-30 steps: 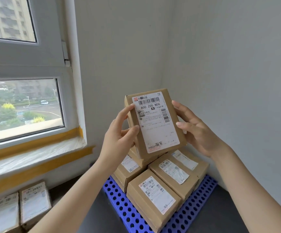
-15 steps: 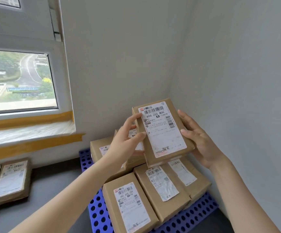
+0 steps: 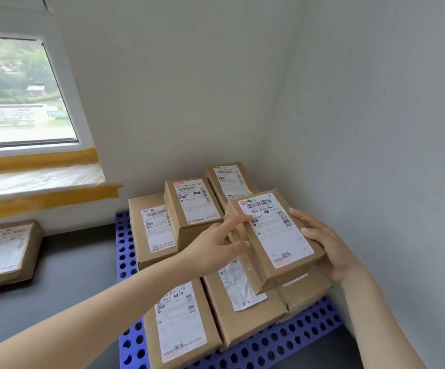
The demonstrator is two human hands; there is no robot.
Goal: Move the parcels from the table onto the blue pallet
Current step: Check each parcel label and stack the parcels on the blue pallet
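Head view: a person holds a brown cardboard parcel (image 3: 273, 237) with a white shipping label between both hands, tilted, above other parcels stacked on the blue pallet (image 3: 266, 350) in a room corner. The left hand (image 3: 216, 246) grips its left edge, thumb and fingers curled around it. The right hand (image 3: 327, 243) cups the right side, fingertips on the label face. More parcels (image 3: 8, 251) lie on the dark surface (image 3: 69, 275) at left, below a window (image 3: 22, 94).
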